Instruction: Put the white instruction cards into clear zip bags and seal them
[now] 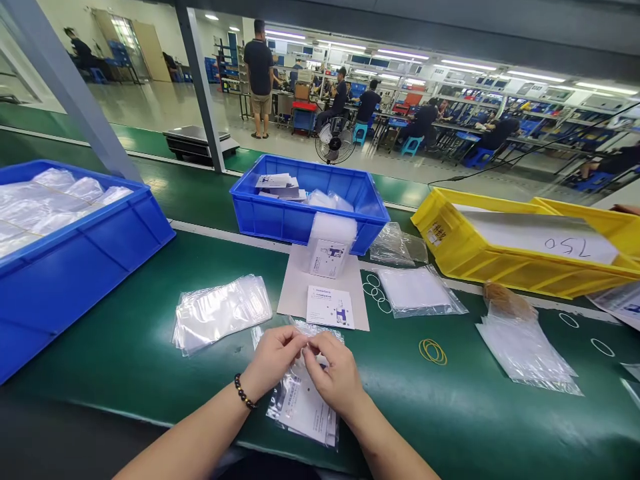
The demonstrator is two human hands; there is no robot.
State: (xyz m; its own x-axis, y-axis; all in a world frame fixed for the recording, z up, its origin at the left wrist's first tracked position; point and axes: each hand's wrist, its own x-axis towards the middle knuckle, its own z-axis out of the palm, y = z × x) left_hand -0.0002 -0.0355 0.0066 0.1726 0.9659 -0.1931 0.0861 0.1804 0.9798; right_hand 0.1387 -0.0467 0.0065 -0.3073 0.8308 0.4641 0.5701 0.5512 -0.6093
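My left hand [280, 357], with a beaded bracelet at the wrist, and my right hand [335, 370] meet at the fingertips, both pinched. They close on a clear plastic bag; the gripped edge is mostly hidden by my fingers. Under and in front of them lie clear bags holding printed white leaflets [307, 407]. Just beyond, a printed leaflet [330, 307] rests flat on a grey cardboard sheet [290, 300]. Behind it, a stack of printed leaflets [331, 253] stands upright against the blue bin. A fanned pile of empty clear bags [225, 310] is left of my hands.
A blue bin [310, 230] stands ahead, and a larger blue bin [75, 267] of bagged items is left. Yellow bins [495, 260] stand right. Yellow rubber bands [433, 352], white rings [377, 293] and bagged white sheets [415, 290] lie on the green table [450, 420].
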